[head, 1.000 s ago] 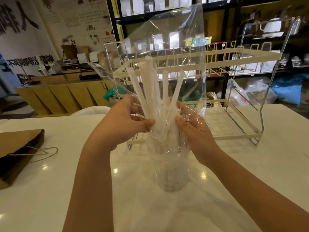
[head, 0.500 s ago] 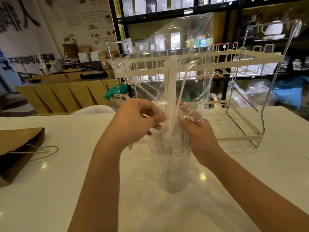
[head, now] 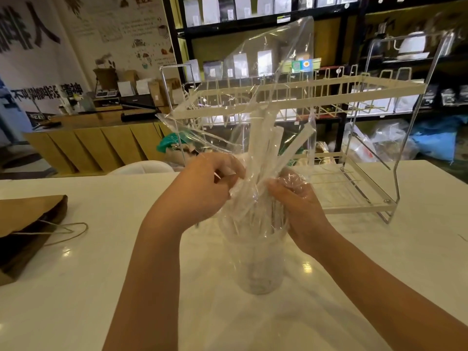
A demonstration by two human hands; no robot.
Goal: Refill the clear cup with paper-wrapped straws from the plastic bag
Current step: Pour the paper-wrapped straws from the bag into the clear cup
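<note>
My left hand (head: pixel 210 188) and right hand (head: pixel 296 201) pinch the plastic bag (head: pixel 273 97) around the paper-wrapped straws (head: pixel 263 148), directly above the clear cup (head: pixel 255 264) (upright on the tabletop (head: pixel 76 287)).

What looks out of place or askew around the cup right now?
Nothing is spilled or damaged. The paper-wrapped straws lean and fan unevenly, still inside the plastic bag, which both hands bunch over the clear cup. A brown paper bag lies flat at the table's left.
</note>
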